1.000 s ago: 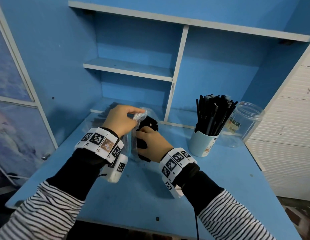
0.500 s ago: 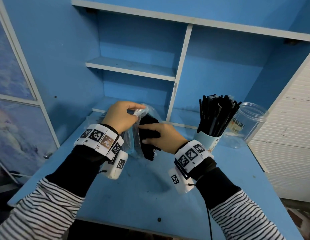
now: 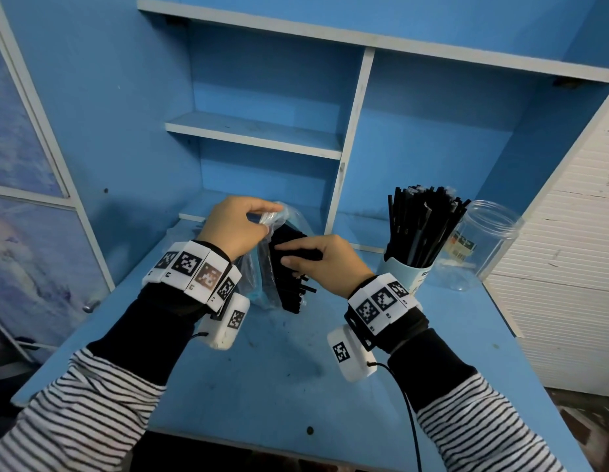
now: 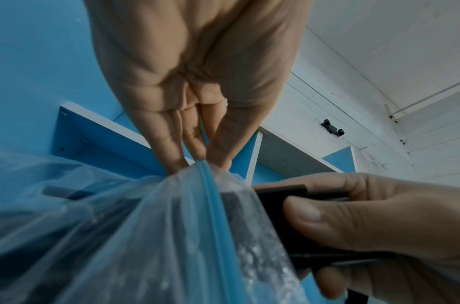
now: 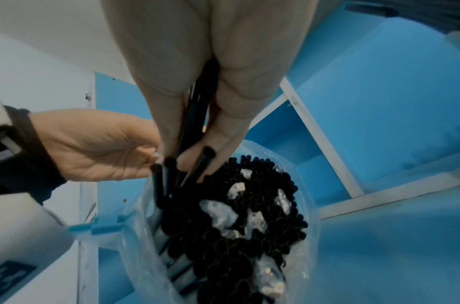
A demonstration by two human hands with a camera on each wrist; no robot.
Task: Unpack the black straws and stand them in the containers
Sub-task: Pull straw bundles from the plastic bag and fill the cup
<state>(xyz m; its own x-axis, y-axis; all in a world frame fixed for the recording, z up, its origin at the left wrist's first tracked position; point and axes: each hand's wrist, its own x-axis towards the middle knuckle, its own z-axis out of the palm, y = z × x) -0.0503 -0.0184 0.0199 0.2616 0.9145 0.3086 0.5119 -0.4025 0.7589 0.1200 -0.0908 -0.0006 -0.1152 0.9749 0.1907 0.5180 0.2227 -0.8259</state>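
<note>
From the head camera, the left hand point(image 3: 236, 224) pinches the top edge of a clear plastic bag point(image 3: 262, 264) above the blue desk point(image 3: 269, 379), and the right hand point(image 3: 325, 264) is curled round a bundle of black straws point(image 3: 289, 267) just right of the bag. The bundle's long axis is tilted, its top end leaning away towards the shelving and its bottom end pointing down at the desk nearer the person, with a few straw ends sticking out unevenly below the right hand.

The left wrist camera adds what the head view hides: the left fingertips point(image 4: 175, 162) and thumb nip the bag's blue seal strip point(image 4: 213, 197), and the right thumb lies across the dark bundle just beside that strip. The right wrist camera looks down into the bag's open mouth, showing many more straws point(image 5: 249, 216) packed end-on inside, with bits of clear wrap among them, while the right hand's fingers point(image 5: 223, 148) clamp several straws.

To the right of the bag, a pale cup point(image 3: 407, 270) holds straws standing upright and fanned slightly, and a clear jar point(image 3: 483, 247) stands just beyond the cup.
</note>
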